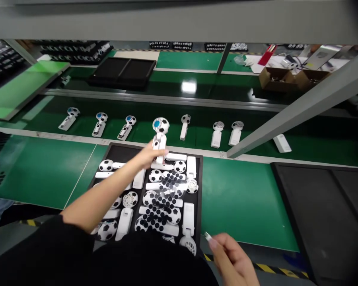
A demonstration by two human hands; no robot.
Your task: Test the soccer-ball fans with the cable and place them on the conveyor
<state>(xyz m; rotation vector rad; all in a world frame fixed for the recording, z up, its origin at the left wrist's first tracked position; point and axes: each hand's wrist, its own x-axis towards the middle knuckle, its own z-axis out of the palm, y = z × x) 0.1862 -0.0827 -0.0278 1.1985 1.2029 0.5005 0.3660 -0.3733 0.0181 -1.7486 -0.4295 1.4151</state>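
Note:
My left hand (147, 155) is closed around the white handle of a small handheld fan (159, 139). The fan has a football-patterned head with a blue round spot and is held upright above the far edge of a black tray (200, 190). Down at the lower right, my right hand (231, 256) pinches a small shiny piece (208, 236) between thumb and finger; its kind is unclear. Several more football fans (124, 224) lie in the tray below. Across part of them is a clear sheet with black round dots (158, 212).
Several fans (127, 128) lie in a row on the dark green strip (197, 131) beyond the tray. A grey post (286, 107) slants across the right. Another black tray (316, 206) sits at right; cardboard boxes (276, 79) stand farther back. An overhead grey beam (179, 22) crosses the top.

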